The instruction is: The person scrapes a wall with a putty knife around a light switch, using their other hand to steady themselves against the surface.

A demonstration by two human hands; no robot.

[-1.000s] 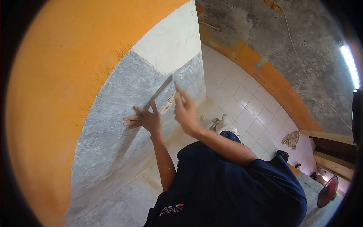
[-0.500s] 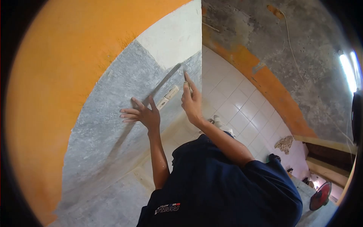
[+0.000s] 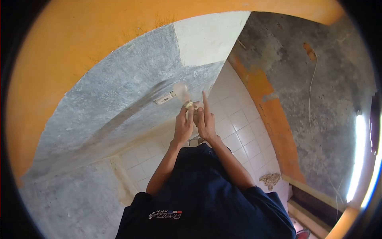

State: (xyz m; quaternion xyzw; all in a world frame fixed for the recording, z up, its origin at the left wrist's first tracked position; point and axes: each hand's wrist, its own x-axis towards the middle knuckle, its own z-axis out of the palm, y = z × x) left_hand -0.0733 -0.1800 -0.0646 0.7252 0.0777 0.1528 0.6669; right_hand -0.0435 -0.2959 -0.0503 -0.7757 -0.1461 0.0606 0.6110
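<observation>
Work surface: the wall [image 3: 131, 71] is mostly mottled grey, bordered by orange paint [image 3: 59, 51]; a white section [image 3: 215, 36] covers only its upper end. By extent, white coverage appears partial, with the larger area grey. Tiled floor [image 3: 248, 129] lies beyond the wall's edge. The left hand [image 3: 183, 128] and right hand [image 3: 206, 126] meet near a pale wall fitting [image 3: 165, 98]. The left grip appears closed on the handle of a blurred tool [image 3: 181, 91]; the right has its index finger extended, others curled, contents indeterminable.
</observation>
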